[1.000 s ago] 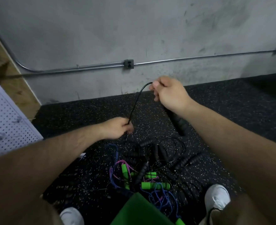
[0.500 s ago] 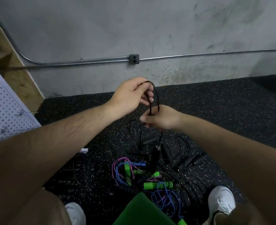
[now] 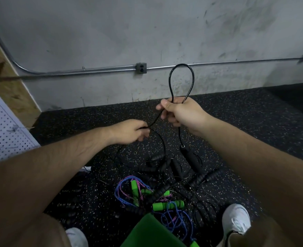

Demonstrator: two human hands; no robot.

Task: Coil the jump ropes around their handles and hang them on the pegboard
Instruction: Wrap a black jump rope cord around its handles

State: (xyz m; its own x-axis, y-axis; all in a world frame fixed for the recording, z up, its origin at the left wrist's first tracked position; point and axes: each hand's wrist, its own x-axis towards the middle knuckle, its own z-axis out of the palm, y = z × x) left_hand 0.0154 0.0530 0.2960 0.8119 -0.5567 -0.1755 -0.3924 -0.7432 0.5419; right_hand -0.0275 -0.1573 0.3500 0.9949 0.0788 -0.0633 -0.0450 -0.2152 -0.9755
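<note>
The right hand (image 3: 184, 113) clamps the rope (image 3: 169, 82) loop; the left hand (image 3: 131, 132) pinches its strand. Slack below that pinch may snag the pile (image 3: 165, 168).

Two hands were in view, a left hand (image 3: 131, 131) and a right hand (image 3: 184, 113), with one black rope (image 3: 181, 81), two white shoes (image 3: 236, 220) and one pegboard (image 3: 2, 129). At least four green handles (image 3: 168, 205) showed, while the black handles (image 3: 191, 159) were too tangled to count. One outlet box (image 3: 141, 68) completed the scene.
</note>
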